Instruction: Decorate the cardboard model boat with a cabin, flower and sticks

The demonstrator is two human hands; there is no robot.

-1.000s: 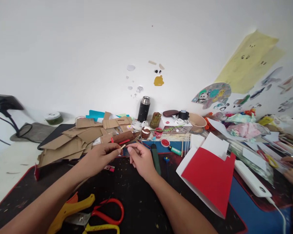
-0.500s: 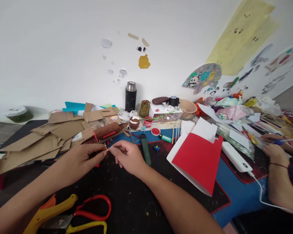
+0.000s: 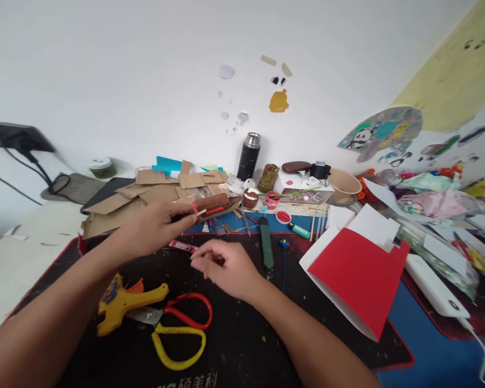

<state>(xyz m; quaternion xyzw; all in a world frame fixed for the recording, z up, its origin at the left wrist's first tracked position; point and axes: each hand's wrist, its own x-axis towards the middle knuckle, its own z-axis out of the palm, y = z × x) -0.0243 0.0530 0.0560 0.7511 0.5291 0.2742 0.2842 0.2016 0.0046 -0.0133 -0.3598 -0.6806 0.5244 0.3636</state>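
Note:
Between the thumb and fingers of my left hand (image 3: 159,229) is a small pale stick (image 3: 201,212), held near a brown boat-like piece (image 3: 214,203) with red strips. My right hand (image 3: 228,267) hovers over the black mat with its fingers curled; whether it pinches anything is too small to tell. A pink-red tube (image 3: 182,246) lies between the hands. Scissors with red and yellow handles (image 3: 179,330) and a yellow tool (image 3: 131,302) rest below my left hand. A green cutter (image 3: 266,245) is on the mat to the right of my right hand.
Cardboard pieces (image 3: 115,203) are piled at the back left. A black flask (image 3: 249,157) stands by the wall. Red paper (image 3: 358,277) lies at the right, beside a white power bank (image 3: 436,285). A green lighter (image 3: 299,230) and an open red pot (image 3: 283,216) sit behind.
My hands have moved apart, the left one keeping the small stick. The view has turned left, bringing in the power strip at the left; the other person's hands have left the view.

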